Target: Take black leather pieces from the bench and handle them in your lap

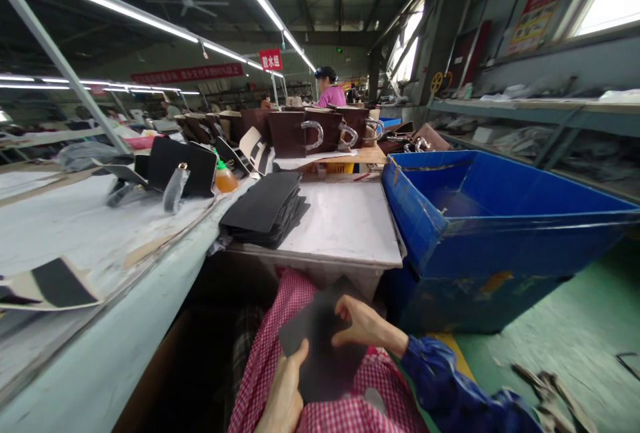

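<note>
A thin black panel [320, 366] lies over my lap on a red-and-white checked apron [265, 346]. My left hand [285, 386] grips its left lower edge, the thumb on top and the other fingers out of sight beneath. Over the upper right part of the panel is my right hand [363, 325], its fingers bent and the thumb apart from them, close to or touching the surface. In front of me, a stack of similar black panels [263, 203] rests on a white-covered table [350, 219].
To the right stands a big blue bin [490, 259]. On the left bench [165, 273] are black bag pieces [183, 166] and a bottle of orange liquid [227, 179]. Brown bags [287, 133] line the far table, with a person in pink [331, 95] beyond. Scraps [555, 393] litter the floor.
</note>
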